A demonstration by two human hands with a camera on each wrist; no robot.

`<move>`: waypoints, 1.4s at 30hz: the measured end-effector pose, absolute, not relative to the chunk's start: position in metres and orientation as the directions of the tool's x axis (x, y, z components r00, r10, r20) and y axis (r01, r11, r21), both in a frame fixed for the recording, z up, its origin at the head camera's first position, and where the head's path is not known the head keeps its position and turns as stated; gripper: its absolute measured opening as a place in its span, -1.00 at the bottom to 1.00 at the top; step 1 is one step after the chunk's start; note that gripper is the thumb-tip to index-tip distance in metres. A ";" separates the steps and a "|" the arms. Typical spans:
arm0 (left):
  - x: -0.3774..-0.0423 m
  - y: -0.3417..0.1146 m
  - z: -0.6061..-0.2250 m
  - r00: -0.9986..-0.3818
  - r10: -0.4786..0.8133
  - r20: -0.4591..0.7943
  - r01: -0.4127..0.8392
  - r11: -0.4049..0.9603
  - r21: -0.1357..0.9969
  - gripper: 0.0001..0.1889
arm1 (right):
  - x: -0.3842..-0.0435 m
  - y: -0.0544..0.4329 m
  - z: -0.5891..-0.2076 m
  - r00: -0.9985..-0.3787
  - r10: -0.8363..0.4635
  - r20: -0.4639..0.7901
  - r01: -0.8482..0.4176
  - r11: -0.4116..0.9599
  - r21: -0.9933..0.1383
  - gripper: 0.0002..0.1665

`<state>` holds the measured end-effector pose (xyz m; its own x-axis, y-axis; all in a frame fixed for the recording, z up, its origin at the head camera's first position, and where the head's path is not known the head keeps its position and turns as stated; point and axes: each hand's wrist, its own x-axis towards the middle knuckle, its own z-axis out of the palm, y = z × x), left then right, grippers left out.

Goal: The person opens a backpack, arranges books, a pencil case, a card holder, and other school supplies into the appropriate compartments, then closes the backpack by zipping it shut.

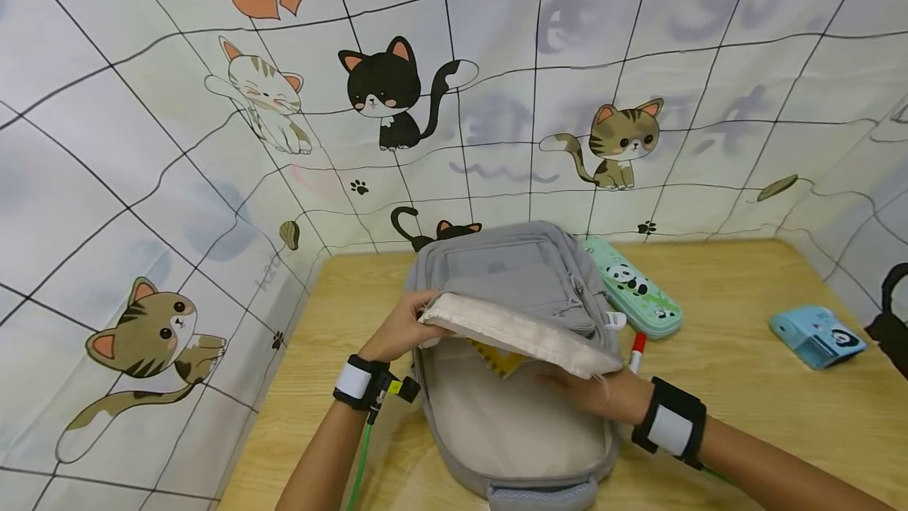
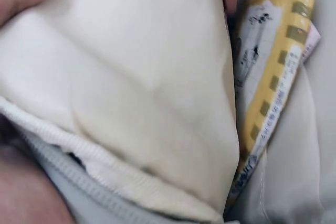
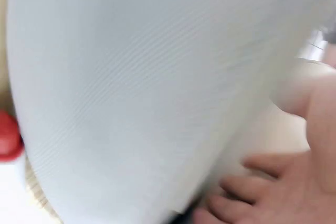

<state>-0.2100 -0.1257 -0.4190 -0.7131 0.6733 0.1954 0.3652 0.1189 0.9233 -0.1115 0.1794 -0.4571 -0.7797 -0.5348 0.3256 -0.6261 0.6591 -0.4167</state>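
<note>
Grey backpack (image 1: 496, 259), open, lies on the wood-grain tabletop (image 1: 738, 393). Head view: left hand (image 1: 407, 327) clamped on the edge of the raised, cream-lined flap (image 1: 518, 330). Right hand (image 1: 592, 394) reaches in beneath the flap from the other side; its fingertips are largely hidden here. Hands well apart. Part of a yellow book (image 1: 500, 359) shows inside, under the flap. Just beside the backpack, to the right: a mint panda pencil case (image 1: 638, 294) and a red-capped marker (image 1: 638, 345). Farther right, a blue pouch (image 1: 818, 337). Behind, a cat-print sheet (image 1: 496, 124) with a black grid.

Left wrist view: cream lining fills most of the frame; skin of the left hand shows on both sides of the flap edge. The book stands tilted between lining and bag wall, check-patterned border visible. A blurred finger at the top is near it.

Right wrist view: grey fabric dominates, blurred. Right hand at lower right, fingers loosely bent, thumb apart from them, cream lining behind; nothing seen gripped. Marker's red cap at the left edge.
</note>
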 end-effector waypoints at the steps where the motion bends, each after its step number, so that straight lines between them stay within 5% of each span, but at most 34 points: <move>1: -0.209 -0.126 -0.419 -0.716 0.676 0.177 0.365 0.146 0.920 -0.62 | -0.105 0.183 -0.454 -0.778 -0.548 0.307 -0.628 0.684 -0.371 -0.28; 3: -0.207 -0.127 -0.419 -0.710 0.692 0.130 0.362 0.200 0.910 -0.61 | -0.092 0.191 -0.446 -0.756 -0.612 0.230 -0.654 0.707 -0.267 -0.22; 5: -0.205 -0.128 -0.419 -0.684 0.726 0.073 0.366 0.255 0.895 -0.58 | -0.081 0.197 -0.433 -0.708 -0.700 0.094 -0.693 0.663 -0.283 -0.23; 9: -0.202 -0.129 -0.424 -0.572 0.820 -0.009 0.414 0.298 0.860 -0.50 | -0.070 0.202 -0.401 -0.515 -0.847 -0.131 -0.667 0.493 -0.558 -0.43; 12: -0.201 -0.128 -0.433 -0.432 0.901 -0.045 0.427 0.248 0.870 -0.41 | -0.071 0.200 -0.376 -0.376 -0.919 -0.118 -0.618 0.344 -0.707 -0.54; 14: -0.201 -0.127 -0.437 -0.351 0.934 -0.058 0.418 0.212 0.883 -0.35 | -0.079 0.196 -0.360 -0.350 -0.934 -0.075 -0.608 0.287 -0.740 -0.57; 17: -0.201 -0.127 -0.442 -0.265 0.962 -0.065 0.352 0.160 0.922 -0.30 | -0.102 0.188 -0.347 -0.410 -0.911 -0.031 -0.626 0.306 -0.717 -0.62; 24: -0.202 -0.136 -0.448 -0.190 0.982 -0.023 0.193 0.061 0.979 -0.31 | -0.190 0.159 -0.371 -0.640 -0.767 -0.030 -0.625 0.543 -0.560 -0.57; 27: -0.201 -0.147 -0.448 -0.314 0.949 0.007 0.127 0.034 0.991 -0.45 | -0.222 0.138 -0.388 -0.690 -0.722 -0.053 -0.626 0.632 -0.457 -0.49; 32: -0.199 -0.172 -0.463 -0.760 0.645 0.075 0.181 0.100 0.978 -0.71 | -0.269 0.095 -0.431 -0.697 -0.712 -0.089 -0.684 0.696 -0.218 -0.37; 34: -0.199 -0.181 -0.473 -0.879 0.468 0.092 0.212 0.211 0.954 -0.76 | -0.286 0.077 -0.450 -0.683 -0.727 -0.066 -0.722 0.686 -0.091 -0.33; 37: -0.196 -0.191 -0.488 -0.955 0.293 0.045 0.151 0.352 0.924 -0.78 | -0.295 0.054 -0.461 -0.665 -0.746 -0.048 -0.747 0.663 0.043 -0.31; 42: -0.189 -0.200 -0.506 -0.948 0.300 -0.104 0.008 0.348 0.938 -0.68 | -0.291 0.023 -0.462 -0.662 -0.745 -0.080 -0.750 0.656 0.091 -0.35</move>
<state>-0.1887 -0.1996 -0.5060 -0.9482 0.3002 -0.1036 0.0077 0.3478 0.9375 -0.2908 0.0230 -0.4624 -0.6618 -0.7454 -0.0801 -0.7496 0.6556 0.0912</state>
